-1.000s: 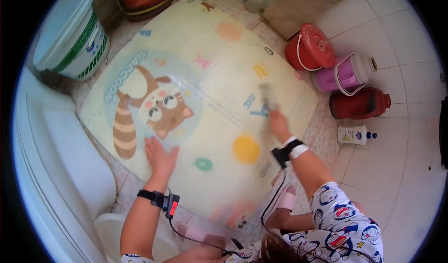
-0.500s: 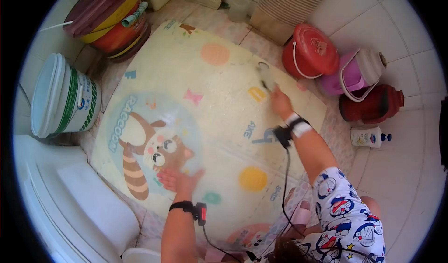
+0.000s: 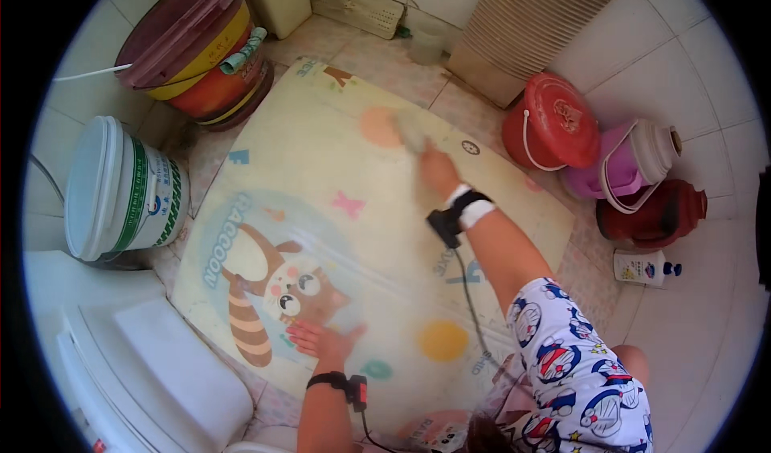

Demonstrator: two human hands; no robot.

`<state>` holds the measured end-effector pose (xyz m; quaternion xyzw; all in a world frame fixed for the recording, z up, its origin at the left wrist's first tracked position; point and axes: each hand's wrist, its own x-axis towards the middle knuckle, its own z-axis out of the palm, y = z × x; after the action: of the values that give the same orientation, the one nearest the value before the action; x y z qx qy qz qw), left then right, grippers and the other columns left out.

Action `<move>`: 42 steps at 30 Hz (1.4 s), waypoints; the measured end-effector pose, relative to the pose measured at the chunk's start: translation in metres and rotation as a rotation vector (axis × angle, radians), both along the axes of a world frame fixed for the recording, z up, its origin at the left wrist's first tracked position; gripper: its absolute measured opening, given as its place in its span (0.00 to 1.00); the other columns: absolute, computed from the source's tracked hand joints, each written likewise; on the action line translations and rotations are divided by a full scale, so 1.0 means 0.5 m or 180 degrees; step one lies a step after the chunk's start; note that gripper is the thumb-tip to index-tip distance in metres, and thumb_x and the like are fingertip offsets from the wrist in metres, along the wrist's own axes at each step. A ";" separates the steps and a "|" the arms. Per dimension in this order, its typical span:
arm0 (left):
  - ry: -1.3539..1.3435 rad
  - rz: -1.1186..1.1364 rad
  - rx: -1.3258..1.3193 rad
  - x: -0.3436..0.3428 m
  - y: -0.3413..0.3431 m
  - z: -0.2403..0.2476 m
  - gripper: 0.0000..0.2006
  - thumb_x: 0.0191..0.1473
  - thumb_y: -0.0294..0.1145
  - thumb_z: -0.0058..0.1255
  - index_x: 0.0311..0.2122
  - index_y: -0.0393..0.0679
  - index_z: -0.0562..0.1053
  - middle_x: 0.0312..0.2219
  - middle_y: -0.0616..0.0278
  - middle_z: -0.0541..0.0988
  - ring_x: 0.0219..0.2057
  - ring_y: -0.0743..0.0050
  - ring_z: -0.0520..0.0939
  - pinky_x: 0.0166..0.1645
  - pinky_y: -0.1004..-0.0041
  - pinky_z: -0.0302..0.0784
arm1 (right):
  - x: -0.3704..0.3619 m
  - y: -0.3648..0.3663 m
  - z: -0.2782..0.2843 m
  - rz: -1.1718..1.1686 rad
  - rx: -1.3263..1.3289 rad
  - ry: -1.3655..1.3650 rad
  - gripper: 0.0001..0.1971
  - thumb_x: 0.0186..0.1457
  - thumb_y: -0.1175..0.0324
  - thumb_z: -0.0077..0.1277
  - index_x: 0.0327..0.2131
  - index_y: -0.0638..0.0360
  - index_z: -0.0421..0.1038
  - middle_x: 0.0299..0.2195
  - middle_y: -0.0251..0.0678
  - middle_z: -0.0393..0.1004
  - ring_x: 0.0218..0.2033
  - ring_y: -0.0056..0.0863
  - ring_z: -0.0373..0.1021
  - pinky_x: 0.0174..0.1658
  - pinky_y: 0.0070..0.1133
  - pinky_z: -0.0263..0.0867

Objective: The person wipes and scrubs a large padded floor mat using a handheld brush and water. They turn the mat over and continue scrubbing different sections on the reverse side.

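A large pale-yellow play mat (image 3: 377, 244) with cartoon prints lies spread on the tiled floor, its surface wet and shiny. My right hand (image 3: 439, 172) is closed round a pale scrub brush (image 3: 411, 133), which is blurred by motion and lies over the orange spot near the mat's far edge. The brush's bristles cannot be made out. My left hand (image 3: 325, 342) rests flat on the mat, fingers spread, just below the printed raccoon's face. Both wrists wear black straps with small cabled devices.
At the left stand a white bucket (image 3: 120, 188) and a stack of coloured tubs (image 3: 193, 51). Along the right wall are a red lidded bucket (image 3: 554, 124), a purple pail (image 3: 614, 160), a dark red thermos (image 3: 654, 212) and a white bottle (image 3: 640, 267). A white toilet (image 3: 161, 357) occupies the lower left.
My right hand has swept the brush leftward across the mat, from beside the yellow letter to the orange spot. My left hand stays pressed beside the raccoon. The whole view has shifted slightly.
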<state>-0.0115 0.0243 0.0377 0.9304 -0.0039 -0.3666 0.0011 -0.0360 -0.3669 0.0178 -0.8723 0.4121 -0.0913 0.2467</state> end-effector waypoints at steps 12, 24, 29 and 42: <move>-0.0016 -0.0086 0.0400 0.038 0.043 0.002 0.74 0.17 0.66 0.61 0.54 0.32 0.22 0.55 0.34 0.23 0.58 0.39 0.25 0.58 0.50 0.29 | -0.329 0.053 0.011 -0.1122 0.0490 -0.0082 0.21 0.53 0.63 0.37 0.51 0.57 0.56 0.31 0.54 0.70 0.34 0.49 0.67 0.36 0.33 0.63; 0.0168 -0.0036 0.0341 0.032 0.010 0.026 0.72 0.21 0.66 0.59 0.54 0.33 0.20 0.54 0.36 0.20 0.57 0.41 0.21 0.58 0.52 0.23 | -0.228 0.108 0.050 -0.0824 0.0078 0.0251 0.21 0.52 0.65 0.36 0.50 0.61 0.56 0.26 0.55 0.70 0.28 0.48 0.68 0.31 0.38 0.64; 0.0260 -0.0128 0.0477 0.021 0.008 0.015 0.71 0.22 0.66 0.59 0.54 0.33 0.20 0.54 0.36 0.19 0.57 0.42 0.21 0.58 0.53 0.24 | -0.445 0.054 0.009 -0.1137 -0.0380 0.0330 0.16 0.53 0.64 0.35 0.42 0.64 0.62 0.25 0.51 0.70 0.27 0.46 0.68 0.31 0.35 0.65; 0.0157 -0.0246 0.0629 0.024 0.009 0.010 0.69 0.24 0.68 0.56 0.55 0.34 0.22 0.55 0.37 0.22 0.58 0.41 0.26 0.59 0.51 0.31 | -0.552 0.157 0.027 -0.1584 -0.0046 0.0095 0.22 0.54 0.63 0.34 0.51 0.64 0.55 0.25 0.54 0.70 0.26 0.49 0.67 0.30 0.37 0.63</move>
<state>0.0004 0.0289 0.0425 0.9158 -0.0035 -0.3878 -0.1047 -0.3122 -0.2881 0.0315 -0.7469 0.6172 -0.1394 0.2043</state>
